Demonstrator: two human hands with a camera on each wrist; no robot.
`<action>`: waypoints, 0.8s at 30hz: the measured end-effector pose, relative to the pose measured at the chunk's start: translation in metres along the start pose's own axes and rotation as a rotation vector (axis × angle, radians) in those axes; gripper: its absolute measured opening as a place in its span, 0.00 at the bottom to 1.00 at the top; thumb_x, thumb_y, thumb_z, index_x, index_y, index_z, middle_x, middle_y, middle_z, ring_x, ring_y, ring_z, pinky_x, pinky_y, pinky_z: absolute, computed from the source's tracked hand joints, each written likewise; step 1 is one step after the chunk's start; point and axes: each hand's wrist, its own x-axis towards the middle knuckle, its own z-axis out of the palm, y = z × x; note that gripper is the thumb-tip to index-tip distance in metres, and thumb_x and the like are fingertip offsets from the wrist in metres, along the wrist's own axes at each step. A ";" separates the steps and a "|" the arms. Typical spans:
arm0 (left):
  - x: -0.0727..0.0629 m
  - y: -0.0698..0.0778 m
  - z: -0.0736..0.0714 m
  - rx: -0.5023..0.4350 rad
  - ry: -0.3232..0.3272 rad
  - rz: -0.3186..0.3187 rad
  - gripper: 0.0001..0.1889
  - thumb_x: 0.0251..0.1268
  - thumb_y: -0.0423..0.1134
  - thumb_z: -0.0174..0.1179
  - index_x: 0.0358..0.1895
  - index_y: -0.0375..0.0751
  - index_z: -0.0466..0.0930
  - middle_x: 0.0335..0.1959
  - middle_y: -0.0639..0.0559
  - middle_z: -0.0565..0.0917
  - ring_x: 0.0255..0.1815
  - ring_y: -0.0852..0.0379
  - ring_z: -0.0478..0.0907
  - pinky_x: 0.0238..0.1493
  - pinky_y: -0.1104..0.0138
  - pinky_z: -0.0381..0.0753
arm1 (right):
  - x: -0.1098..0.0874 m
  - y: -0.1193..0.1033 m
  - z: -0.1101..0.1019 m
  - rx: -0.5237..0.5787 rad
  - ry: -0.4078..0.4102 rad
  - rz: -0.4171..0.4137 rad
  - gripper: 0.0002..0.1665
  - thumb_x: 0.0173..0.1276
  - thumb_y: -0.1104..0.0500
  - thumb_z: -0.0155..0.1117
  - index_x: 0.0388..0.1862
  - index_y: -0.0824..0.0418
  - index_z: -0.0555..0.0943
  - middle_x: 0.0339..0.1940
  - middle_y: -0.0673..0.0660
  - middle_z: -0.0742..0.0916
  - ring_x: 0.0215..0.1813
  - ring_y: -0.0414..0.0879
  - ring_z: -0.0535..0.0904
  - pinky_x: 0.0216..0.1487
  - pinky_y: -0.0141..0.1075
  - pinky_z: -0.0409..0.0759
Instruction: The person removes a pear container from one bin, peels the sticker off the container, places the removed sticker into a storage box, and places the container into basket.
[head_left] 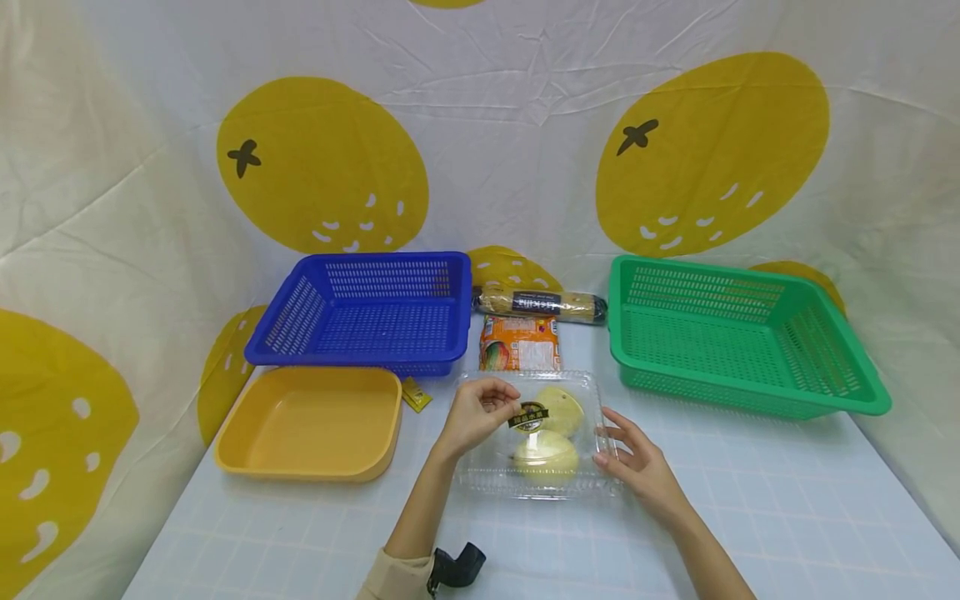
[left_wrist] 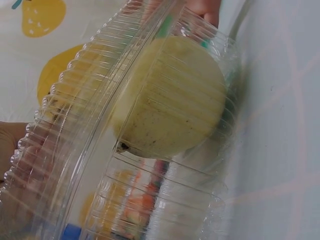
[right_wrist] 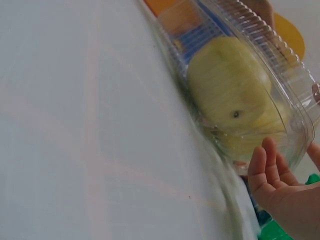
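Head view: clear box lay betw. my LH and RH, apparently closed over 2 pcs. fruit. LH fingers curled at L end of label; pinching or pressing, couldn't tell. RH touched box's R side, fingers relaxed. Est.: boxing done, label seating left. Box long axis approx. L–R.
L-wrist view: near fruit's dark tip pointed LH-ward.
R-wrist view: same fruit lay just beyond RH fingertips.
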 end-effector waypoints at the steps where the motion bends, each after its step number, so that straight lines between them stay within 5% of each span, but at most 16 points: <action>1: -0.001 0.003 0.000 -0.007 0.002 0.004 0.06 0.53 0.21 0.61 0.34 0.18 0.78 0.29 0.34 0.81 0.27 0.62 0.74 0.30 0.76 0.76 | 0.000 0.000 0.000 -0.003 0.002 0.003 0.38 0.65 0.70 0.59 0.72 0.65 0.57 0.58 0.75 0.72 0.49 0.37 0.80 0.45 0.31 0.81; 6: -0.002 0.001 -0.001 -0.015 0.004 0.002 0.06 0.52 0.20 0.61 0.33 0.19 0.78 0.29 0.34 0.80 0.27 0.62 0.73 0.30 0.76 0.75 | 0.000 0.000 0.000 -0.010 0.000 0.002 0.38 0.65 0.69 0.59 0.72 0.64 0.57 0.58 0.75 0.72 0.49 0.36 0.80 0.45 0.31 0.80; 13: 0.005 -0.024 -0.002 -0.032 0.006 -0.008 0.06 0.53 0.23 0.63 0.33 0.22 0.79 0.29 0.37 0.81 0.26 0.63 0.73 0.30 0.76 0.76 | 0.001 0.001 0.001 -0.022 0.002 0.005 0.38 0.65 0.68 0.60 0.72 0.64 0.58 0.57 0.75 0.72 0.49 0.37 0.80 0.45 0.31 0.81; 20: 0.007 -0.028 -0.008 -0.237 0.043 -0.011 0.07 0.54 0.22 0.61 0.34 0.18 0.76 0.26 0.49 0.80 0.23 0.64 0.72 0.24 0.76 0.71 | 0.001 -0.001 0.001 -0.020 0.010 0.024 0.38 0.65 0.68 0.60 0.72 0.64 0.57 0.57 0.74 0.72 0.48 0.36 0.80 0.44 0.31 0.81; 24: 0.006 -0.029 -0.010 -0.270 0.026 -0.004 0.09 0.55 0.23 0.61 0.37 0.17 0.76 0.27 0.53 0.80 0.24 0.65 0.73 0.24 0.76 0.71 | 0.000 -0.002 0.002 -0.024 0.008 0.020 0.38 0.65 0.68 0.60 0.72 0.65 0.57 0.57 0.75 0.72 0.48 0.35 0.80 0.44 0.30 0.80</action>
